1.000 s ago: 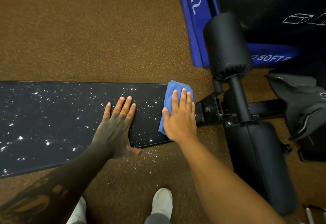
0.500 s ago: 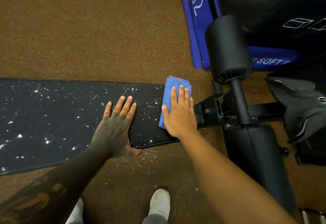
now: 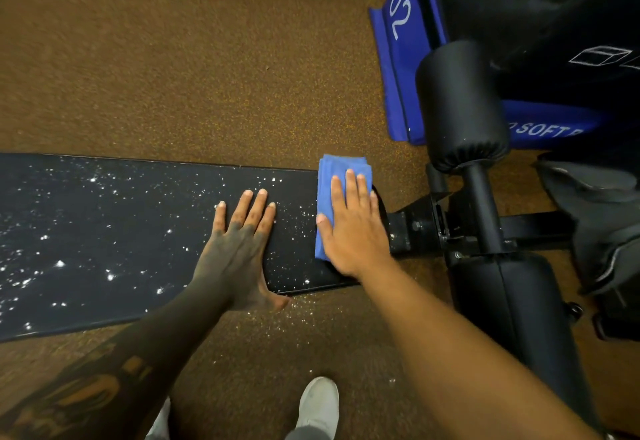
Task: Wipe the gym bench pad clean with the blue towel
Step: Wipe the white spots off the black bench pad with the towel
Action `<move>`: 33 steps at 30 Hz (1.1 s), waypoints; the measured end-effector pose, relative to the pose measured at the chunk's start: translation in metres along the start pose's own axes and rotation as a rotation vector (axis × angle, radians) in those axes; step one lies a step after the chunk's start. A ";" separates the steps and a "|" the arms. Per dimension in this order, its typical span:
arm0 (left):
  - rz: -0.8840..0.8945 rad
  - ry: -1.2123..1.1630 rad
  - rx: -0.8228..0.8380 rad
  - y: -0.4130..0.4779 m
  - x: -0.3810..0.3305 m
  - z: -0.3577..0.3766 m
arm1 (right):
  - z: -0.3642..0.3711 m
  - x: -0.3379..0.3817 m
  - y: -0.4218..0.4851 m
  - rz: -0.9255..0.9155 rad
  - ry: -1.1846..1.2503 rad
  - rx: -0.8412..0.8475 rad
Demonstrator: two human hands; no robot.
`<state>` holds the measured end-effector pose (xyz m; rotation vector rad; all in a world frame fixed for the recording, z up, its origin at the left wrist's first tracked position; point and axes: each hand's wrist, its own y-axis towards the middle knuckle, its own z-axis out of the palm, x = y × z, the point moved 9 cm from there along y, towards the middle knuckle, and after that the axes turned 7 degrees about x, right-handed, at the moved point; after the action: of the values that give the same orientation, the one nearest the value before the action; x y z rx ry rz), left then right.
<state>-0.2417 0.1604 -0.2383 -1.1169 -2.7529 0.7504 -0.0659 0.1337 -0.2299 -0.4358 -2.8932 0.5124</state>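
Note:
The long black bench pad runs from the left edge to the middle and is speckled with white flecks. A folded blue towel lies on its right end, sticking out past the far edge. My right hand lies flat on the towel, pressing it to the pad. My left hand rests flat on the pad just left of the towel, fingers spread, holding nothing.
Black roller pads and the bench's metal frame stand right of the pad. A blue mat marked 02 lies behind them. Brown speckled floor surrounds the bench, with flecks below the pad. My shoes are at the bottom.
My right hand has slid the towel toward the far edge of the pad, so more towel hangs past it. My left hand stays planted.

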 end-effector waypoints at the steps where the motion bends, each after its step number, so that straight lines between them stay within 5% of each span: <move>1: 0.002 -0.004 -0.005 0.000 0.000 -0.001 | 0.005 0.005 -0.018 -0.033 -0.002 -0.001; 5: 0.014 -0.021 -0.015 -0.001 -0.001 -0.001 | 0.020 0.002 -0.042 -0.098 -0.020 0.050; 11: 0.050 -0.006 0.003 -0.001 0.003 -0.001 | -0.004 -0.005 0.031 0.142 0.024 -0.012; 17: 0.028 -0.011 -0.003 -0.002 0.005 -0.001 | 0.015 0.014 -0.033 -0.145 -0.028 0.052; 24: 0.005 -0.014 0.007 -0.004 0.005 -0.003 | -0.006 0.021 0.036 0.068 0.013 0.030; 29: 0.006 -0.010 0.002 -0.003 0.007 -0.001 | 0.006 0.057 -0.005 -0.186 -0.015 0.020; 33: 0.008 -0.013 -0.002 -0.003 0.007 -0.001 | 0.006 0.023 -0.004 -0.103 -0.041 0.022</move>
<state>-0.2491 0.1636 -0.2368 -1.1278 -2.7626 0.7584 -0.0902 0.1352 -0.2311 -0.2738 -2.9274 0.5419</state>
